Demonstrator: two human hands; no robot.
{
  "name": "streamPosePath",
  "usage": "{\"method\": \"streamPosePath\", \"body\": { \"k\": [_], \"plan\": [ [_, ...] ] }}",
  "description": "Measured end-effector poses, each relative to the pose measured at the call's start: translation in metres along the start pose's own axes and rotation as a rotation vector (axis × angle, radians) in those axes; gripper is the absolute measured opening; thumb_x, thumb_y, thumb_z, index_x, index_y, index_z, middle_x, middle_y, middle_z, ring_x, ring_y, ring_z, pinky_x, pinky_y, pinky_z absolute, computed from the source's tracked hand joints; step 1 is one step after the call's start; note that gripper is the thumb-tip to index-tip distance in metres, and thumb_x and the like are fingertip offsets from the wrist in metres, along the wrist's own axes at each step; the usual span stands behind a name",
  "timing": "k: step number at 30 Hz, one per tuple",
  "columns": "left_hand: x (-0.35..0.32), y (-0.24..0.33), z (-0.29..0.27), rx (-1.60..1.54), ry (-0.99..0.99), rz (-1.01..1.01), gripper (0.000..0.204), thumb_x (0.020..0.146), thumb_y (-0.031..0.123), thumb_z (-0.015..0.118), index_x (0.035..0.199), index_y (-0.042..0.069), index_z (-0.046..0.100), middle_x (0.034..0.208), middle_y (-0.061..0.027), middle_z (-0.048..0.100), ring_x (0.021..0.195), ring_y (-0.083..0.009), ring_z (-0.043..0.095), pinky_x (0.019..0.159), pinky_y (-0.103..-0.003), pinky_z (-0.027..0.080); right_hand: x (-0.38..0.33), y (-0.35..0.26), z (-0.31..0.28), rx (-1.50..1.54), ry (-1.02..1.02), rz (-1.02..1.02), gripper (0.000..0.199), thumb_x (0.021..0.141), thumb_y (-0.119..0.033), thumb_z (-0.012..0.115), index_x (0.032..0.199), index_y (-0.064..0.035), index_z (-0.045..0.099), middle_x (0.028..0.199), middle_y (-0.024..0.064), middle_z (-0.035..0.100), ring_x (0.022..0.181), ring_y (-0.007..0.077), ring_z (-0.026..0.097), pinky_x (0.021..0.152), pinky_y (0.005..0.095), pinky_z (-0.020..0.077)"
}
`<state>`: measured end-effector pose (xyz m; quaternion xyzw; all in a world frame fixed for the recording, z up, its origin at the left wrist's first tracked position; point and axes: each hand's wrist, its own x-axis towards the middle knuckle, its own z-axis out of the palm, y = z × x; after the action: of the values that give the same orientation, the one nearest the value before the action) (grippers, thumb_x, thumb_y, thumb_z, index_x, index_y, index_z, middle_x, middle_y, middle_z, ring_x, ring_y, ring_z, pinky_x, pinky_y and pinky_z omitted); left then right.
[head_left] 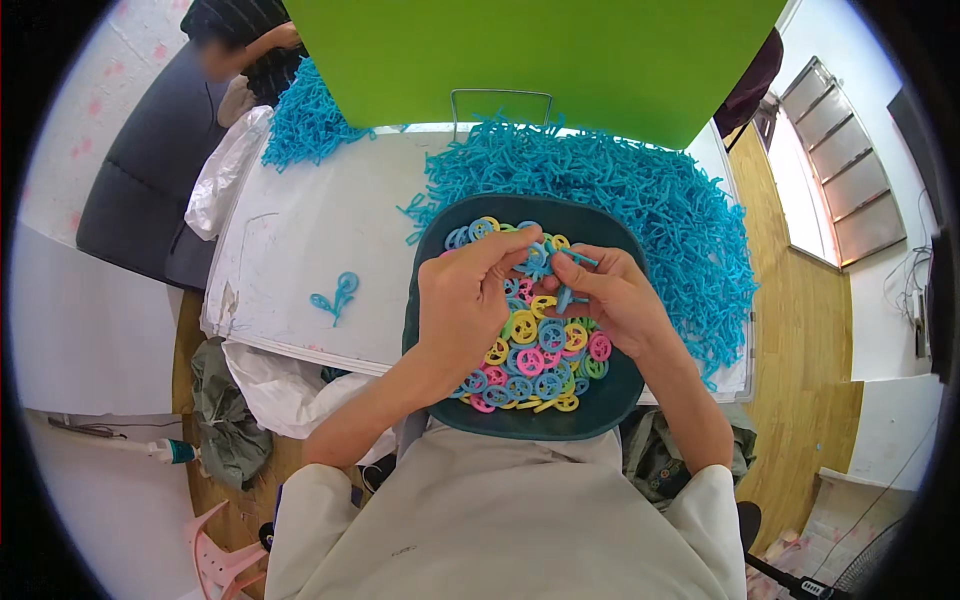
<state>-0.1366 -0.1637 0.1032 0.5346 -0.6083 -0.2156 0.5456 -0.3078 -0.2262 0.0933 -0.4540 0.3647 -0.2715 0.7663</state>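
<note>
Head view: we've got both hands over the dark green tub (612,418), which overlaps the counter's (385,210) front edge. Our L hand (460,300) has its fingers pinched nearly closed on a blue disc piece (537,262), partly hidden. Our R hand (612,290) has thumb & forefinger closed on a teal stick (580,257); another blue bit (566,298) shows below these fingers, hold unclear.

Key relation: stick's long axis runs approx. L-R, dipping slightly R; its L end is right by the disc piece, just R of the L fingertips. R hand's nearer the stick; can't tell if stick & disc are joined.

Loose coloured rings (523,327) fill the tub below. Blue stick pile (610,165) covers the counter's far R corner; a two-disc piece (335,298) lies nr its L edge.
</note>
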Motion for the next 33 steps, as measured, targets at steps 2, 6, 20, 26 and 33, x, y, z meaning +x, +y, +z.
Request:
{"method": "streamPosePath", "body": {
  "k": [2,6,20,26,33],
  "plan": [
    [0.000,-0.002,0.001,0.017,0.024,0.031,0.032,0.088,-0.013,0.043,0.106,0.000,0.067,0.095,-0.0102,0.071,0.083,-0.0163,0.068,0.074,-0.029,0.057,0.000,-0.002,0.001,0.037,-0.045,0.032,0.023,0.092,-0.021,0.062,0.109,-0.0057,0.065,0.089,0.0056,0.068,0.089,0.0169,0.067,0.072,0.0324,0.0576],
    [0.003,-0.001,0.001,0.087,0.060,0.083,0.029,0.086,-0.013,0.046,0.102,0.000,0.067,0.090,-0.0112,0.072,0.079,-0.0174,0.070,0.070,-0.027,0.056,0.003,-0.002,0.002,0.015,-0.045,0.049,0.023,0.092,-0.021,0.062,0.110,-0.0056,0.064,0.088,0.0057,0.068,0.090,0.0177,0.067,0.072,0.0330,0.0574],
    [0.009,-0.007,-0.002,0.216,0.046,0.094,0.031,0.079,-0.014,0.051,0.101,0.001,0.067,0.086,-0.0146,0.070,0.077,-0.0210,0.070,0.066,-0.029,0.055,0.007,0.004,0.018,-0.078,0.078,-0.097,0.019,0.093,-0.023,0.061,0.097,-0.0053,0.067,0.088,0.0042,0.067,0.084,0.0155,0.067,0.072,0.0328,0.0562],
    [0.010,-0.008,-0.005,-0.028,0.001,-0.098,0.023,0.088,-0.009,0.051,0.102,-0.001,0.067,0.093,-0.0115,0.070,0.084,-0.0161,0.068,0.071,-0.027,0.056,0.006,-0.004,0.021,0.109,0.059,0.118,0.022,0.094,-0.028,0.060,0.092,-0.0072,0.066,0.086,0.0016,0.066,0.089,0.0158,0.066,0.074,0.0344,0.0559],
    [0.009,-0.005,-0.007,-0.271,-0.039,-0.219,0.019,0.094,-0.002,0.050,0.108,-0.004,0.063,0.103,-0.0124,0.067,0.089,-0.0161,0.065,0.079,-0.029,0.057,0.008,-0.003,0.020,0.051,0.054,-0.004,0.025,0.093,-0.028,0.061,0.099,-0.0046,0.067,0.085,0.0036,0.068,0.085,0.0144,0.067,0.071,0.0307,0.0552]
  ]
}}
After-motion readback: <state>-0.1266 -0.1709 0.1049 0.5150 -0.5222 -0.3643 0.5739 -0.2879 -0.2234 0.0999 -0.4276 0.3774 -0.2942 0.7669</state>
